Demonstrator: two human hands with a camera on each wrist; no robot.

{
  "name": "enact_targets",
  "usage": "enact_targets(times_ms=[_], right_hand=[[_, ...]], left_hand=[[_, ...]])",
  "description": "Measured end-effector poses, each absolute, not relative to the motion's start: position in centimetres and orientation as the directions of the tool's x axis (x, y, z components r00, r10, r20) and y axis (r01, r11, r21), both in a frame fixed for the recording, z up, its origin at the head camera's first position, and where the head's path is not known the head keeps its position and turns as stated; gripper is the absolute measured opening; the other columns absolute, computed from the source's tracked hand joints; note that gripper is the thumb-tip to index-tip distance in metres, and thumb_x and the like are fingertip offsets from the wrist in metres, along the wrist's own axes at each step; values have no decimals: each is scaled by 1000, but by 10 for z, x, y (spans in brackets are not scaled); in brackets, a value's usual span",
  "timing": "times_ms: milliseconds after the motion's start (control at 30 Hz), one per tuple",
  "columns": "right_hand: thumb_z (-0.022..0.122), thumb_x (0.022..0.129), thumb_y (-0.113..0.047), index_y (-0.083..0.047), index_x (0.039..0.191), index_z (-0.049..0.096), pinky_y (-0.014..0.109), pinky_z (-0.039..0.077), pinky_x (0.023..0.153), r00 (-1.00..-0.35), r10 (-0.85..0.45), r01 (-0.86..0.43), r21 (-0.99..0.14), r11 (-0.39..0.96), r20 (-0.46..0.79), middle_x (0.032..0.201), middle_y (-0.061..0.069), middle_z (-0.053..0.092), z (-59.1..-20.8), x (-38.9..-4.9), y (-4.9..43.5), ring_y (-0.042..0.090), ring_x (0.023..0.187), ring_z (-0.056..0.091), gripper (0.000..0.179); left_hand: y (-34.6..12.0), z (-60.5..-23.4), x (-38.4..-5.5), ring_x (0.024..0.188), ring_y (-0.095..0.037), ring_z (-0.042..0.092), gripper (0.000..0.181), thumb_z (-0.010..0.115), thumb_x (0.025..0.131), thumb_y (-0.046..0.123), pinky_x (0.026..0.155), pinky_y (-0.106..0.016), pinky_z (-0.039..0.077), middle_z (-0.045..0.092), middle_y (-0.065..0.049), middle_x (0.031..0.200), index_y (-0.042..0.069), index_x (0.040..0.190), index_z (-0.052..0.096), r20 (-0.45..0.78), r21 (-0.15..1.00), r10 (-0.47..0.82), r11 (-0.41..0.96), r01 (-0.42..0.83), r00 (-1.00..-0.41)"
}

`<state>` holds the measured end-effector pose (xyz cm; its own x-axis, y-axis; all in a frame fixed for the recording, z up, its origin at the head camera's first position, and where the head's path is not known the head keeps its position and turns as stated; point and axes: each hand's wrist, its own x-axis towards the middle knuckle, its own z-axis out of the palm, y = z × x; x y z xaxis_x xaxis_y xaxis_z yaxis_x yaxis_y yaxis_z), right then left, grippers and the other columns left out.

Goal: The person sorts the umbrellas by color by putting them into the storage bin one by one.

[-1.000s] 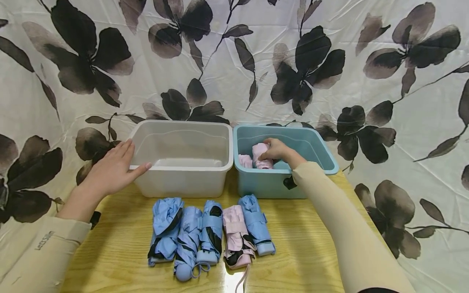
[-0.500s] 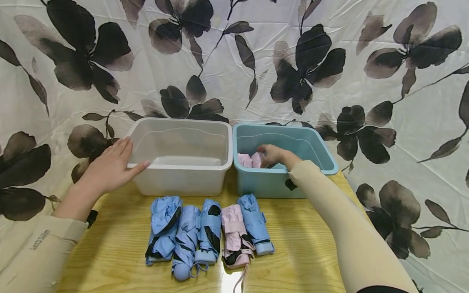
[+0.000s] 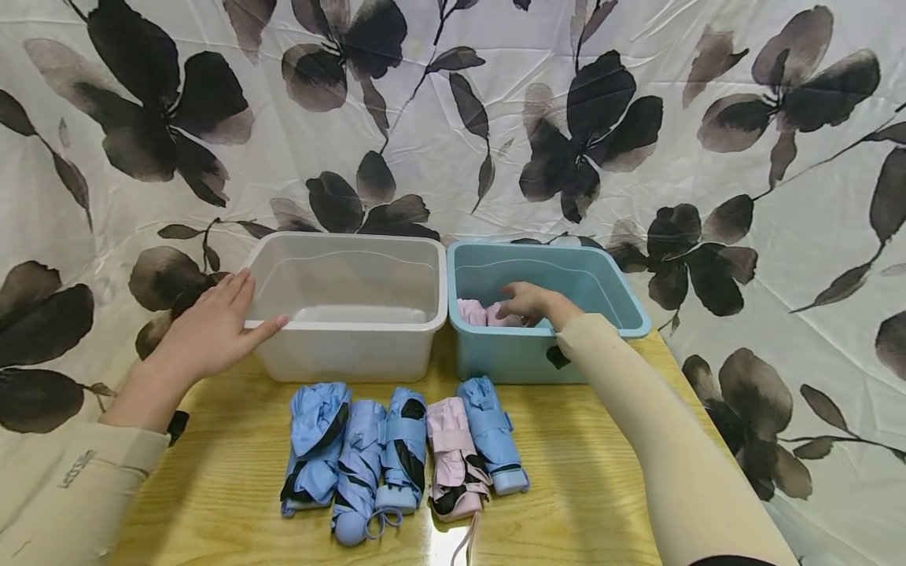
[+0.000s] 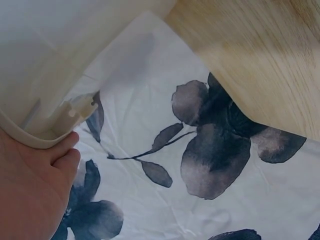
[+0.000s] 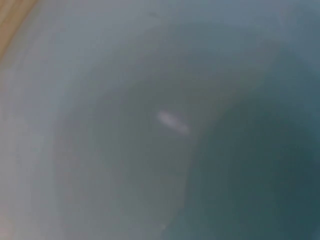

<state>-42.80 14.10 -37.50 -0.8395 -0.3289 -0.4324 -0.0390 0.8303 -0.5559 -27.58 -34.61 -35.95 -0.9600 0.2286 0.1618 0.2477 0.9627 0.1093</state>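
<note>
Inside the blue bin (image 3: 527, 354), two pink folded umbrellas (image 3: 472, 312) lie side by side at the left end. My right hand (image 3: 534, 303) reaches in over the front rim, with loosely spread fingers at the right-hand one. Its thumb is partly hidden behind the rim. The right wrist view is a blur of the bin's wall. My left hand (image 3: 212, 330) rests with extended fingers on the left rim of the grey-white bin (image 3: 347, 354). In the left wrist view that hand (image 4: 35, 185) lies against the bin's edge (image 4: 45, 142).
In front of the bins, several blue folded umbrellas (image 3: 364, 464) and one pink folded umbrella (image 3: 456, 456) lie in a row on the wooden table (image 3: 580, 479). A floral cloth (image 3: 453, 118) hangs behind. The two bins stand edge to edge.
My right hand has lowered a pink umbrella into the blue bin beside the other, and its fingers have loosened from it. The left hand stays at the grey-white bin's rim.
</note>
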Motion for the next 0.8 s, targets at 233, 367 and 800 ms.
enact_targets(times_ms=[233, 367, 800], right_hand=[[63, 101, -32, -2, 165, 17, 51, 43, 116, -741, -335, 54, -548, 835, -582, 170, 22, 20, -374, -430, 143, 43, 150, 36, 84], [58, 104, -28, -4, 166, 16, 50, 35, 122, -727, -338, 76, -559, 826, -598, 172, 19, 16, -372, -425, 143, 39, 154, 29, 79], [60, 105, -34, -6, 166, 24, 58, 49, 107, -818, -382, -82, -570, 818, -431, 168, 20, 30, -359, -417, 148, 46, 145, 42, 76]], left_hand=[[-346, -360, -275, 149, -61, 17, 99, 43, 105, 62, 120, -69, 19, 16, -41, 163, -20, 155, 19, 172, 110, 231, 962, 252, -958], [-345, -360, -276, 150, -60, 16, 99, 42, 105, 63, 121, -69, 18, 14, -41, 163, -20, 155, 18, 164, 111, 232, 962, 251, -959], [-344, -360, -274, 150, -60, 15, 99, 41, 106, 63, 121, -69, 17, 14, -41, 163, -20, 155, 19, 168, 121, 225, 961, 247, -960]])
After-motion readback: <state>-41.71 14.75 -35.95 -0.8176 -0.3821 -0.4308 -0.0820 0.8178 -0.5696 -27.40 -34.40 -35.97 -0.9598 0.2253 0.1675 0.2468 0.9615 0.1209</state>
